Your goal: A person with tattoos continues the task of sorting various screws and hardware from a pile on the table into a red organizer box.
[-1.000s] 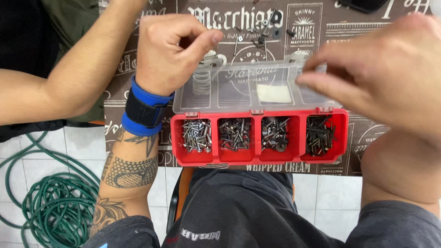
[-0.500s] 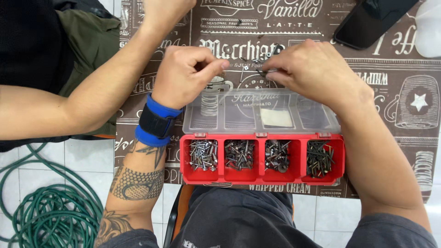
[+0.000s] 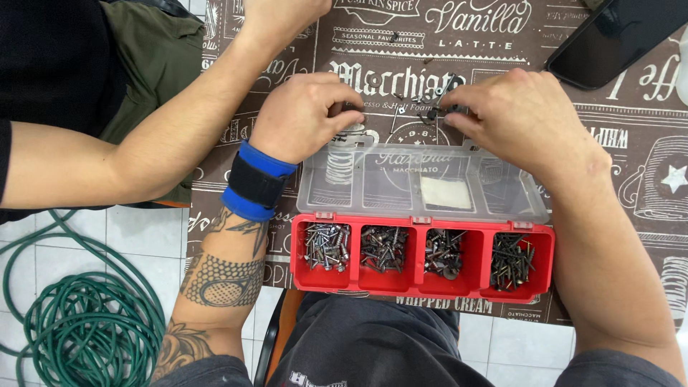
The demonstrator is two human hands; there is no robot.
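Left hand [image 3: 304,115] and right hand [image 3: 519,118] each pinch small metal hardware [image 3: 430,107] scattered on the desk [image 3: 631,186], just beyond the open red organizer box [image 3: 423,258]. Four compartments already hold screws (loose pieces remain unsorted, apparently).

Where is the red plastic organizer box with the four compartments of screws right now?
In the head view the red plastic organizer box sits at the table's near edge, bottom centre, its clear lid open behind it, just below the left hand and right hand.
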